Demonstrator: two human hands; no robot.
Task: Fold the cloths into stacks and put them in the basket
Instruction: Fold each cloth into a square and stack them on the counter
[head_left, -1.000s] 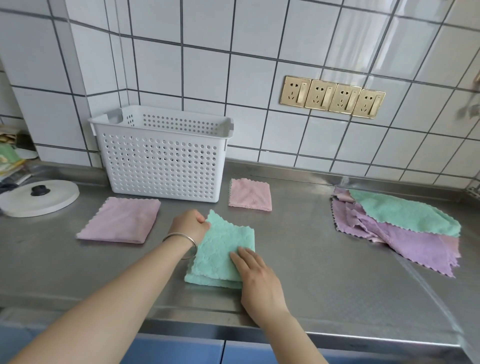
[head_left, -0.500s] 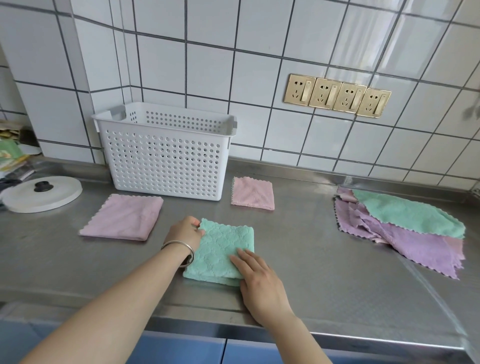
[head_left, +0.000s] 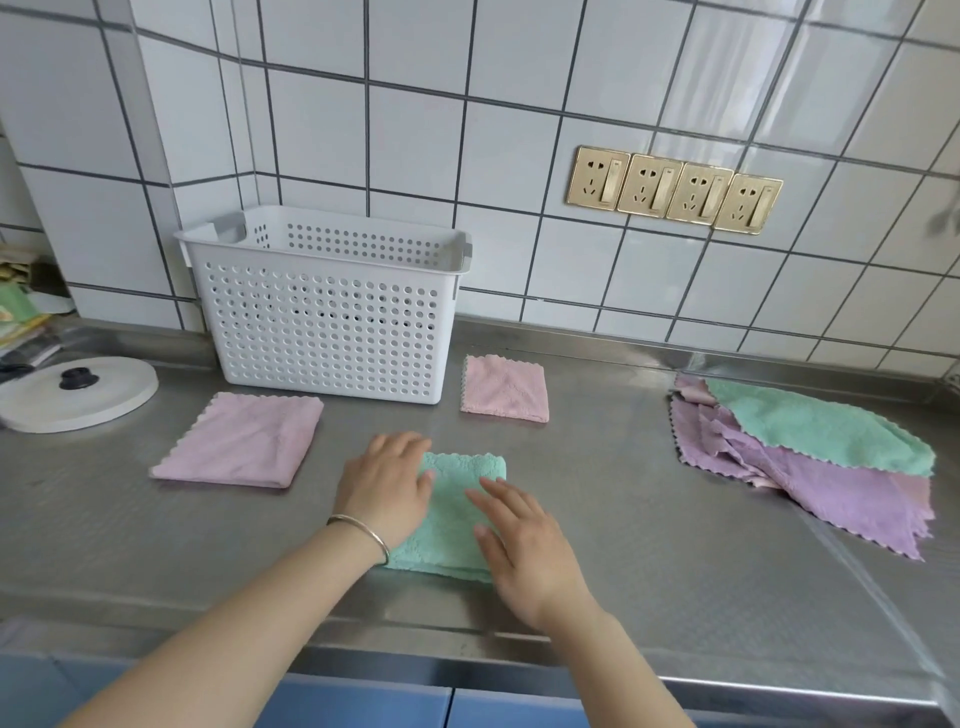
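Observation:
A folded green cloth (head_left: 457, 512) lies flat on the steel counter in front of me. My left hand (head_left: 387, 486) rests palm down on its left part, fingers spread. My right hand (head_left: 524, 543) presses flat on its right part. Neither hand grips the cloth. A white perforated basket (head_left: 327, 322) stands against the tiled wall behind. A folded purple cloth (head_left: 244, 439) lies left of the green one. A small folded pink cloth (head_left: 505, 388) sits beside the basket's right corner. An unfolded pile of green and purple cloths (head_left: 810, 447) lies at the right.
A white round lid with a black knob (head_left: 78, 389) lies at the far left of the counter. Gold wall sockets (head_left: 672, 189) are on the tiles above. The counter's front edge (head_left: 467, 670) runs just below my wrists.
The left hand let go of the raised green flap, and the cloth now lies flat folded. Both hands have opened and lie flat on top of it.

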